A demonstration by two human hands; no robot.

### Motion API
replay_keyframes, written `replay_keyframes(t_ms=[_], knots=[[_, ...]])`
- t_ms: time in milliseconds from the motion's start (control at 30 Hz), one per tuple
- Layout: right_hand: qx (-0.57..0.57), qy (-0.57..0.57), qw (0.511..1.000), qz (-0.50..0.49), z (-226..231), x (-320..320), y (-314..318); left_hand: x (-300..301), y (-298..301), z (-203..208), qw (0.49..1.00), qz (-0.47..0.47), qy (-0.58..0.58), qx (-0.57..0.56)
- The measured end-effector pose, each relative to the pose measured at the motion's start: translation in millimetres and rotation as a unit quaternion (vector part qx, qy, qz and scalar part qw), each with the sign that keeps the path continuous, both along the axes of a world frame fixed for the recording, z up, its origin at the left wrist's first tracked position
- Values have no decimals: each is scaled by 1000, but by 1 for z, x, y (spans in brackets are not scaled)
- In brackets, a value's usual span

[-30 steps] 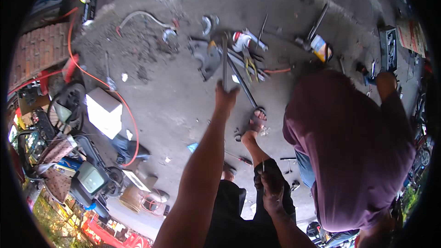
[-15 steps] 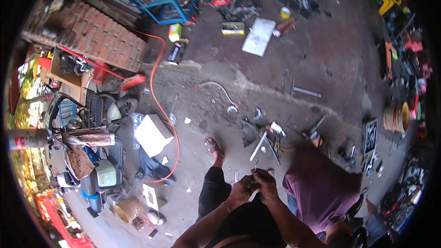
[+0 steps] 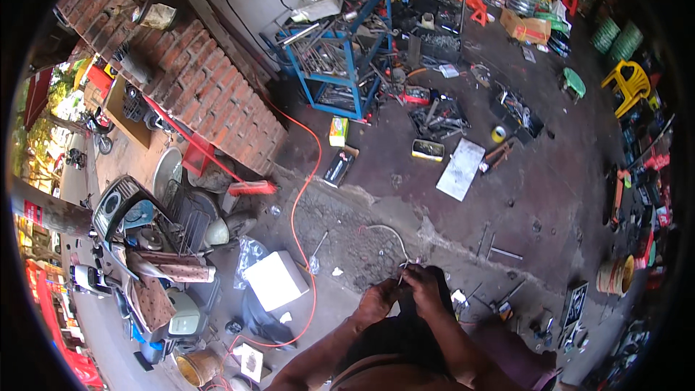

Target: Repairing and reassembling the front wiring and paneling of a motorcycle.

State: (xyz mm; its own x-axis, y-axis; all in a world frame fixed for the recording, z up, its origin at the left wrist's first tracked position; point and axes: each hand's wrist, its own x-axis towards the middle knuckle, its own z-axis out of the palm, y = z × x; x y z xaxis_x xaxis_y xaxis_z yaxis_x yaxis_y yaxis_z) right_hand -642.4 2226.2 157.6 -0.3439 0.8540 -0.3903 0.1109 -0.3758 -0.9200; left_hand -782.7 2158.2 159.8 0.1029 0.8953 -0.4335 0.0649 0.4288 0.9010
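Both hands meet low in the view: left hand [image 3: 376, 298] and right hand [image 3: 423, 286] each pinch a thin metal rod [image 3: 402, 273] (small, blurred), its long axis pointing up, over the concrete floor [image 3: 376, 195].

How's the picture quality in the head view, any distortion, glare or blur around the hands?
Head view: strong fisheye bending, with the brick wall curving and a black rim round the frame; the street side at left is bright and washed out, the concrete floor dim and reddish; the left hand and right hand are fairly sharp, the thin metal piece between them too small to make out.
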Motion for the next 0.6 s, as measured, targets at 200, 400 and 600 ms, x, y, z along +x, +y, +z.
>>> replay_keyframes(t_ms=[200,400,600], knots=[[-160,168,969,-87,14,-68,142,-59,127,15,997,62,30,39],[-26,113,993,21,-36,-130,313,-110,261,-12,989,145,38,-3],[0,32,995,96,-18,-154,434,-231,461,34,913,139,380,59]])
